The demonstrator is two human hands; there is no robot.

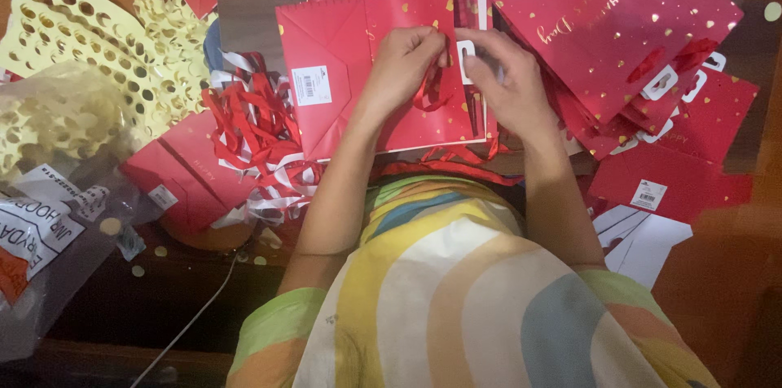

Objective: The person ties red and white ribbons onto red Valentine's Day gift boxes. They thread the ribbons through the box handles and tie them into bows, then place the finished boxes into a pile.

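Observation:
A flattened red paper gift bag (342, 54) with gold dots lies in front of me, a white barcode sticker on its folded base. My left hand (403, 58) pinches a red ribbon (429, 93) at the bag's top edge. My right hand (509, 83) rests on the same edge beside it, its fingers touching a small white tag (466, 58). The ribbon loops down between both hands.
A stack of red gift bags with gold script (619, 21) fans out at the right. A heap of loose red and white ribbons (257, 135) lies left of the bag. Yellow punched-out sheets (81, 38) and a clear plastic bag (49, 217) fill the left side.

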